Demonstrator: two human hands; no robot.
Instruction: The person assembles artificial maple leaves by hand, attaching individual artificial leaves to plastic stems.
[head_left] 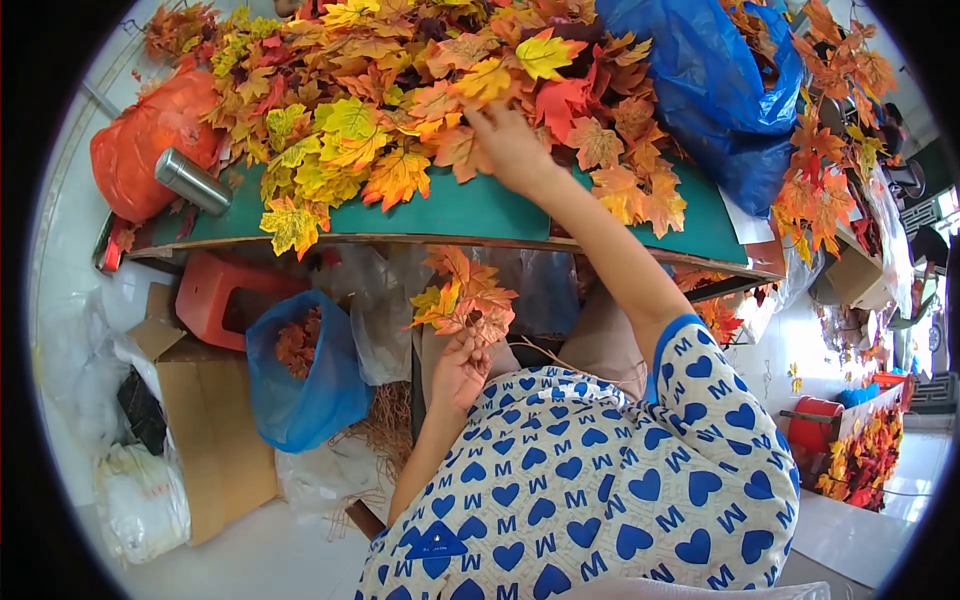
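My left hand (462, 370) is closed near my lap, pinching an artificial maple leaf spray (468, 298) with orange, yellow and reddish leaves. A thin brown stem (545, 353) runs from near that hand across my lap. Out over the green tabletop (455, 210), my right hand (508, 145) reaches into a large heap of artificial maple leaves (385, 95) in yellow, orange and red. Its fingertips touch the leaves, partly hidden among them, so I cannot make out whether they grip one.
A steel cylinder (193, 181) lies by an orange plastic bag (150, 150) on the left. A blue bag (715, 90) stands at the table's right. Below are a red stool (225, 290), a blue bag with leaves (300, 400), a cardboard box (220, 440) and brown stems (392, 425).
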